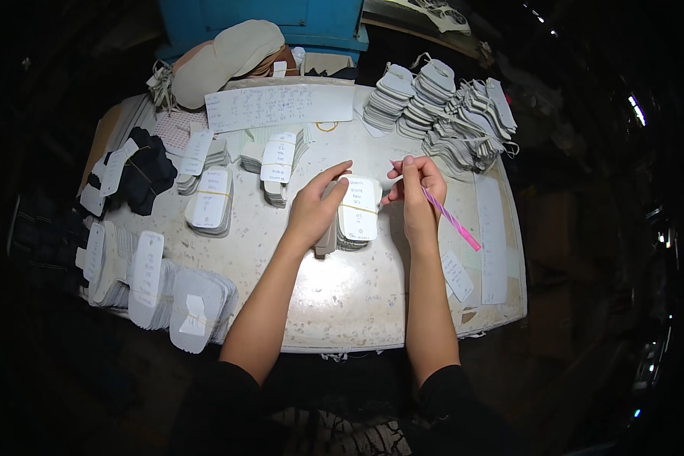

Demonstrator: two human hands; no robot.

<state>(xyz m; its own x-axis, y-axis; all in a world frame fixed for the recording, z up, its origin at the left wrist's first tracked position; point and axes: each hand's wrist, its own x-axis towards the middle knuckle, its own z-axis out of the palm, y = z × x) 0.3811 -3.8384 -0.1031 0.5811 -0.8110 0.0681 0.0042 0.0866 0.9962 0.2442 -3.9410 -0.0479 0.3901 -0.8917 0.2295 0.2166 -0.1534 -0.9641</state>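
Observation:
In the middle of the table lies a banded stack of pale cut pieces, topped by a white card with handwriting and held by a yellow rubber band. My left hand rests at the stack's left side, thumb against its upper left corner and index finger stretched past the far edge. Its other fingers are partly hidden. A grey piece or bundle sticks out under that side. To the right of the stack, my right hand is closed around a pink and purple pen, its thicker pink end pointing down to the right.
Banded stacks and grey bundles line the left, beside black pieces. Tied bundles fill the far right. A written sheet and a rubber band lie at the back. A loose card lies right.

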